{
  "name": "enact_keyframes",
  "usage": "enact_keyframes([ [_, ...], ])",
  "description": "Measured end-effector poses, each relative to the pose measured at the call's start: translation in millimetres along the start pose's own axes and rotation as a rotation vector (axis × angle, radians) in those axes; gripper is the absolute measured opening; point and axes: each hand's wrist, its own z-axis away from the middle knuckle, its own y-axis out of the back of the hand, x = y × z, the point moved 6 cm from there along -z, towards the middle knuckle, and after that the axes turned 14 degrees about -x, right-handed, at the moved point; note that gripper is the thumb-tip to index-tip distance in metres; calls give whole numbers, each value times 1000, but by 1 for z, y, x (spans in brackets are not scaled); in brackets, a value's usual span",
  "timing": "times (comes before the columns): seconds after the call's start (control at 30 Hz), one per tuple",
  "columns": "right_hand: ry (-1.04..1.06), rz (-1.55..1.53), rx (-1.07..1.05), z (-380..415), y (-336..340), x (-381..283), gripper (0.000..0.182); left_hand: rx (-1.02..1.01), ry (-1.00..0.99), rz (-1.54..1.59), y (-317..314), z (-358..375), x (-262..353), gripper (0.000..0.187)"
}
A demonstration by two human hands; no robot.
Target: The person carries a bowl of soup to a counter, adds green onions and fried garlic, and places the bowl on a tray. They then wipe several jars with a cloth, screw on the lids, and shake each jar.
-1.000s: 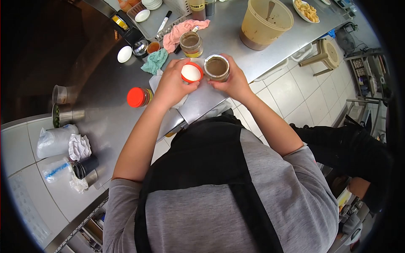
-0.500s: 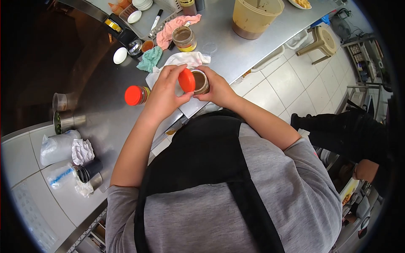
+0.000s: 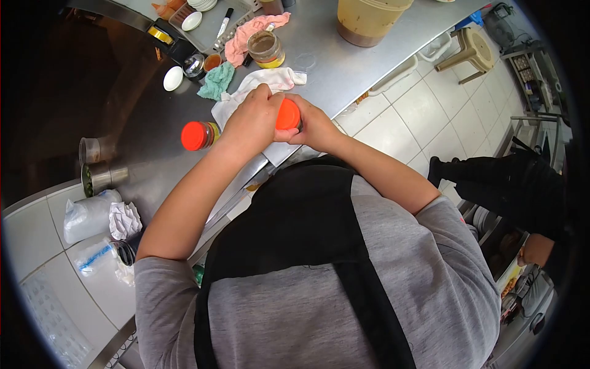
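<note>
My left hand (image 3: 254, 119) is closed around a red lid (image 3: 288, 114), which sits over the mouth of a jar. My right hand (image 3: 315, 126) wraps the jar's other side; its body is almost wholly hidden by the lid and fingers. Left of my hands, a second jar with a red lid (image 3: 194, 135) lies or leans on the metal counter. Beyond them a white cloth (image 3: 270, 79) is spread on the counter. Behind the cloth stands an open jar (image 3: 265, 49) of brown contents with a yellow label.
A large yellowish tub (image 3: 372, 21) stands at the far right of the counter (image 3: 326, 67). Pink cloth (image 3: 253, 35), green cloth (image 3: 216, 81) and a small white dish (image 3: 173, 78) lie behind. A plastic stool (image 3: 472, 54) and another person's dark-clothed leg (image 3: 498, 184) are at the right.
The red lid has gone from tilted beside the open jar mouth to lying over it, covering the brown contents. My left hand has moved right with it; my right hand still holds the jar.
</note>
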Motion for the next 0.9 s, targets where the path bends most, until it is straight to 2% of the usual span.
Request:
enact_keyframes([
  [0.13, -10, -11, -11, 1, 0, -3, 87, -145, 113, -90, 4, -5, 2, 59],
  [0.2, 11, 6, 2, 0, 1, -2, 87, -166, -179, -145, 10, -2, 12, 58],
  [0.23, 98, 84, 17, 0, 1, -7, 86, -170, -183, -146, 15, -2, 10, 58],
  [0.27, 185, 165, 32, 1, 1, -13, 85, -209, -303, -170, 17, -2, 16, 59],
  [0.3, 182, 166, 36, 2, 1, -12, 85, -247, -423, -191, 18, 0, 21, 62],
  [0.37, 22, -26, 3, 2, 0, -2, 83, -258, -450, -235, 20, 0, 18, 63],
  [0.43, 65, 10, 12, 0, 1, -4, 82, -267, -477, -278, 18, 1, 18, 64],
  [0.5, 108, 45, 21, -1, 0, -5, 80, -239, -341, -299, 13, -1, 10, 69],
  [0.53, 129, 53, 51, 0, 0, -6, 80, -239, -342, -300, 11, 0, 13, 69],
  [0.6, 150, 59, 82, 0, 1, -7, 80, -283, -142, -359, 5, -3, 10, 68],
  [0.67, 7, 72, 40, 0, 1, -6, 82, -241, -87, -363, 0, -8, 10, 65],
  [0.73, 29, 52, 67, 0, 0, -5, 82, -197, -29, -364, -1, -13, 16, 65],
  [0.8, 56, 31, 89, 1, 0, -7, 82, -250, 295, -253, 1, -16, 12, 73],
  [0.83, 41, 16, 88, 2, 1, -10, 81, -249, 297, -252, -2, -19, 15, 73],
  [0.9, 26, -1, 85, 1, 3, -14, 80, -211, 468, -225, -4, -20, 8, 78],
])
